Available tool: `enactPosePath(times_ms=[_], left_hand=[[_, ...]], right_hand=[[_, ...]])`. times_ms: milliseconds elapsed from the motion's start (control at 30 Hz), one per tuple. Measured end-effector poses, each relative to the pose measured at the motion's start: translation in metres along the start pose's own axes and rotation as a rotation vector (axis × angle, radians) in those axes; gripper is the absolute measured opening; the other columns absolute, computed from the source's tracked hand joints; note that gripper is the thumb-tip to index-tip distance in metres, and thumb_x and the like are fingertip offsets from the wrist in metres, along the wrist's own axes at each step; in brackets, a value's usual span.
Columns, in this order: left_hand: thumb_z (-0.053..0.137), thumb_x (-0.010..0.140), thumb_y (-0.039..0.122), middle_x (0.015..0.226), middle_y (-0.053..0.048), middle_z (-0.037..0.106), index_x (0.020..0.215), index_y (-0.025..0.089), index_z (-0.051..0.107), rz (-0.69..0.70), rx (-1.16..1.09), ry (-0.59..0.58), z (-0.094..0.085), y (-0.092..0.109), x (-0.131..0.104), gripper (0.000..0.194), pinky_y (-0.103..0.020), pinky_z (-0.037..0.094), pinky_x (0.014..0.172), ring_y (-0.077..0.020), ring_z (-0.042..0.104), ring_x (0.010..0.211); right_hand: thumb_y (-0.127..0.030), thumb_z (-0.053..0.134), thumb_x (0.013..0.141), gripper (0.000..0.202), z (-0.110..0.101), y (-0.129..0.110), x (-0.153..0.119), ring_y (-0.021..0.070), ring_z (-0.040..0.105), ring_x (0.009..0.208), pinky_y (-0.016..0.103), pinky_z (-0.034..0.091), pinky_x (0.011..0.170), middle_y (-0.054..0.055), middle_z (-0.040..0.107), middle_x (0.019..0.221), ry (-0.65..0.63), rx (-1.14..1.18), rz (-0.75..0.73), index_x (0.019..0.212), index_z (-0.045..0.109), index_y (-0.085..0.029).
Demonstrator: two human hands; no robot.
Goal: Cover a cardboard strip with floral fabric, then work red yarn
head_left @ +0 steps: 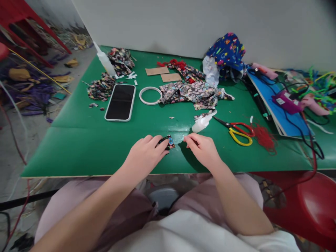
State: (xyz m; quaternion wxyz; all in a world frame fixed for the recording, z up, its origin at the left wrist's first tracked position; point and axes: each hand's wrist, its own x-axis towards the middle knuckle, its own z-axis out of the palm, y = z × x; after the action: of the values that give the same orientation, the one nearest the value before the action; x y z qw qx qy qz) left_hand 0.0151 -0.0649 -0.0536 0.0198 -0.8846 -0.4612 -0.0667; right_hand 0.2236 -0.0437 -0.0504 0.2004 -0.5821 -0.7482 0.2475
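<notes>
Fabric (171, 142), a small dark floral piece, lies at the near edge of the green surface (78, 150), partly under the left hand (145, 154). That grip has its fingers bent over the piece, probably to keep it from sliding; whether they pinch it, I cannot tell. The right hand (203, 150) is just beside, its grip pressed together at thumb and forefinger; anything between them is too small to tell. The near bottle (201, 124) is likely placed just beyond this hand for easy reach, with the scissors (229, 125) to its right, handles toward the person.

Counted: one small piece under the fingers, two nozzle bottles, the other (106, 63) far left; one pair of scissors; one phone (120, 102); one white ring (150, 103), at the left end of a crumpled floral cloth (189, 92); two brown cards (156, 71) (170, 77); two floral heaps (122, 60) (101, 87) at left; one red thread tangle (264, 137).
</notes>
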Motion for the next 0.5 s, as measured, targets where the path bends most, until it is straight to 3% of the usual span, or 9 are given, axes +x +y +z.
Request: enactPosePath(times_ms=[133,500], left_hand=[[0.045,0.089,0.032,0.112,-0.009,0.062,0.113,0.017,0.06,0.025,0.012,0.071,0.0002,-0.001,-0.0011,0.031,-0.033,0.048,0.073,-0.0203,0.057,0.087],[0.046,0.088,0.034,0.107,-0.007,0.066,0.107,0.018,0.063,0.035,0.034,0.099,0.0032,0.002,0.0005,0.03,-0.031,0.05,0.068,-0.0187,0.06,0.08]], right_hand=[[-0.038,0.041,0.089,0.031,0.0017,0.0024,-0.0009,0.0114,0.059,0.061,0.021,0.037,0.058,0.0,0.064,0.063,0.0,-0.012,-0.01,0.077,0.063,-0.019],[-0.036,0.041,0.089,0.032,0.0042,0.0032,0.0016,0.0121,0.058,0.065,0.022,0.036,0.061,0.0,0.065,0.068,-0.02,-0.049,-0.044,0.074,0.063,-0.019]])
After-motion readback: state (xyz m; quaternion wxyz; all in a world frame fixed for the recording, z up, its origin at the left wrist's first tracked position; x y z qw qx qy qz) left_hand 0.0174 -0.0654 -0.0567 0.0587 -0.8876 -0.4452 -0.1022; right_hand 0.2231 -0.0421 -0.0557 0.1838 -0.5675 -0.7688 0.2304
